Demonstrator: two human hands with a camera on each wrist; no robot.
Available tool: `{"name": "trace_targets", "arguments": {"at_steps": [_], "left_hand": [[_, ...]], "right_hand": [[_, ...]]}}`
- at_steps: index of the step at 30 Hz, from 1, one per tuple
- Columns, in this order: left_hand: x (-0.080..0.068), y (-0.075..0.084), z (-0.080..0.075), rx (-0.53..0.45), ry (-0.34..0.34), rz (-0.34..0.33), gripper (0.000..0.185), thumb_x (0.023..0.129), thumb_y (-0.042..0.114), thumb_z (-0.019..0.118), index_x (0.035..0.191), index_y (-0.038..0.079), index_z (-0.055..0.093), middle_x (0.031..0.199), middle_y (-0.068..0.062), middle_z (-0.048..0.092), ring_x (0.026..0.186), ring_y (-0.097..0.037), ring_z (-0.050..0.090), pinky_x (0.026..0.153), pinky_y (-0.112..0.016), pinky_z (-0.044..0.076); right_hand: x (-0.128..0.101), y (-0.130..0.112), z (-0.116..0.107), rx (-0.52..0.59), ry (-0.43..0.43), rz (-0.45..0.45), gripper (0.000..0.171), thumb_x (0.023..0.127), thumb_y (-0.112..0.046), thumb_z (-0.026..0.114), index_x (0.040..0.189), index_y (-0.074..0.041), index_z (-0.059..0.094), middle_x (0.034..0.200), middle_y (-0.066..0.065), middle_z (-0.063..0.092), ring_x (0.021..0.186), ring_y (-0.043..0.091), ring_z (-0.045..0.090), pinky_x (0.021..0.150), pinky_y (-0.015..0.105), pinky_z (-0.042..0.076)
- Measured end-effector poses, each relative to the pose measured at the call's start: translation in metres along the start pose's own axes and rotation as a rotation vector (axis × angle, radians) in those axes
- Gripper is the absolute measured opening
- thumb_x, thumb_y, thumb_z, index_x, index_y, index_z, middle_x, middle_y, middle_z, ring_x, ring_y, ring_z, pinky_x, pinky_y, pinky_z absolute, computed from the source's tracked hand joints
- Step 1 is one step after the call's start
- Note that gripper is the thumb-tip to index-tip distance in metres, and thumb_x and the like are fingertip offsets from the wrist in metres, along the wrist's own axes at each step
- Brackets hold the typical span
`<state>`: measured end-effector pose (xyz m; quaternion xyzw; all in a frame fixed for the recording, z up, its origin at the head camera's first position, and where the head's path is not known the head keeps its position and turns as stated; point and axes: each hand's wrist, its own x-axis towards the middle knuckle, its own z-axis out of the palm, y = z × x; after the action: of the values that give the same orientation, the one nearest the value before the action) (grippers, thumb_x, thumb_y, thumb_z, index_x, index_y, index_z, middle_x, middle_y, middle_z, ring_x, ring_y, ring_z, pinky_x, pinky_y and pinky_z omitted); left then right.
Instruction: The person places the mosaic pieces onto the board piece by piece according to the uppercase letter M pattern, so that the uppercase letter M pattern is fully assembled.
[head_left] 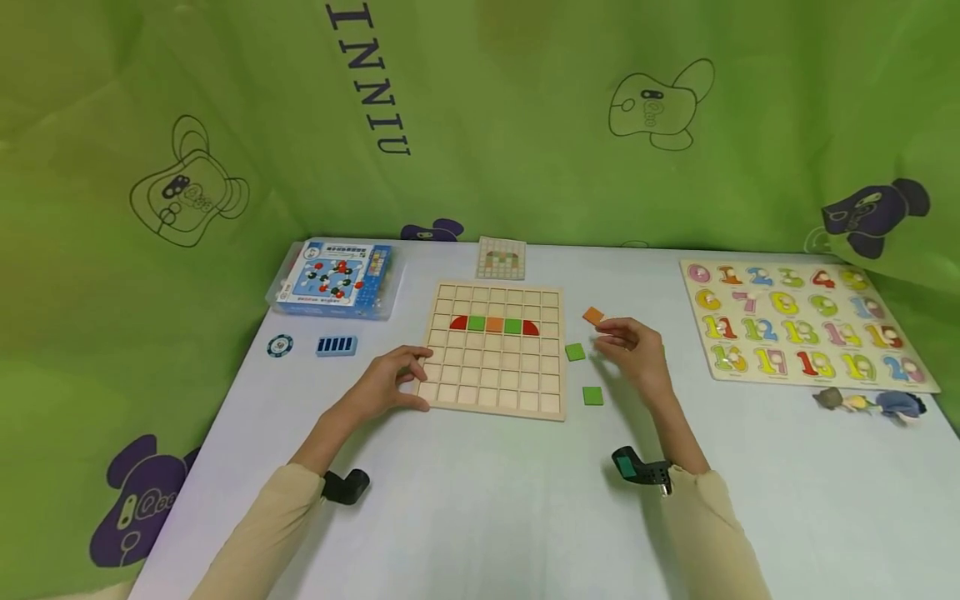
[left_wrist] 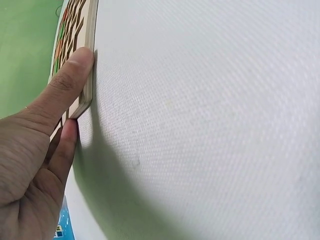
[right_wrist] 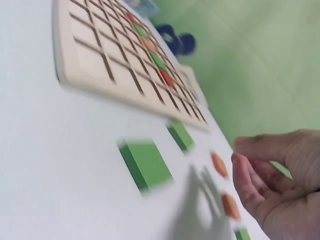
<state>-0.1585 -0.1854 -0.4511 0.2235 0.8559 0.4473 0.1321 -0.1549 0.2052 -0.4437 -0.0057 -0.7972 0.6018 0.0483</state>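
Observation:
A wooden grid board lies flat, with a row of red, green and orange tiles across its upper part. My left hand holds the board by its near left corner. In the left wrist view the thumb lies over the edge and a finger touches the corner. My right hand is above the table, right of the board, beside an orange tile. Its thumb and fingers are bent close together, with nothing visible between them. Two green tiles, an upper one and a lower one, lie nearby.
A pattern card lies behind the board. On the left are a blue-labelled plastic box, a round chip and a blue block. A number puzzle and small figures are at right.

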Motion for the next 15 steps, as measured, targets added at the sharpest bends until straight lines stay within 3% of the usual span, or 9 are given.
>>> {"name": "trace_targets", "arguments": {"at_steps": [3, 5, 10, 15], "left_hand": [[0.0, 0.0, 0.0, 0.001, 0.004, 0.003, 0.035, 0.064, 0.001, 0.086, 0.087, -0.001, 0.06, 0.135, -0.02, 0.05, 0.125, -0.037, 0.047, 0.099, -0.039, 0.049], [0.001, 0.0, -0.001, -0.001, 0.007, 0.006, 0.035, 0.064, 0.001, 0.086, 0.087, -0.001, 0.06, 0.135, -0.021, 0.05, 0.125, -0.037, 0.047, 0.099, -0.039, 0.049], [0.001, -0.001, -0.001, -0.005, 0.008, 0.013, 0.035, 0.064, 0.001, 0.086, 0.087, -0.001, 0.06, 0.135, -0.021, 0.05, 0.123, -0.037, 0.049, 0.099, -0.039, 0.048], [0.001, -0.004, 0.001, -0.022, 0.002, 0.012, 0.034, 0.064, 0.001, 0.086, 0.087, -0.001, 0.06, 0.135, -0.021, 0.05, 0.123, -0.038, 0.048, 0.099, -0.04, 0.049]], "right_hand": [[-0.007, 0.0, -0.018, -0.07, 0.0, -0.04, 0.028, 0.085, 0.006, 0.068, 0.112, 0.01, 0.061, 0.11, 0.029, 0.062, 0.088, 0.012, 0.062, 0.076, 0.009, 0.051], [-0.009, 0.004, -0.031, -0.152, -0.001, -0.057, 0.029, 0.085, 0.006, 0.068, 0.113, 0.009, 0.061, 0.111, 0.028, 0.062, 0.092, 0.02, 0.062, 0.075, 0.006, 0.049], [-0.012, 0.022, -0.058, -0.335, 0.004, -0.016, 0.038, 0.085, 0.003, 0.069, 0.122, 0.005, 0.057, 0.12, 0.025, 0.057, 0.102, 0.035, 0.057, 0.072, -0.001, 0.042], [-0.016, 0.033, -0.069, -0.353, -0.015, 0.058, 0.043, 0.087, -0.006, 0.071, 0.126, 0.004, 0.055, 0.116, 0.024, 0.058, 0.093, 0.021, 0.053, 0.068, 0.002, 0.042]]}}
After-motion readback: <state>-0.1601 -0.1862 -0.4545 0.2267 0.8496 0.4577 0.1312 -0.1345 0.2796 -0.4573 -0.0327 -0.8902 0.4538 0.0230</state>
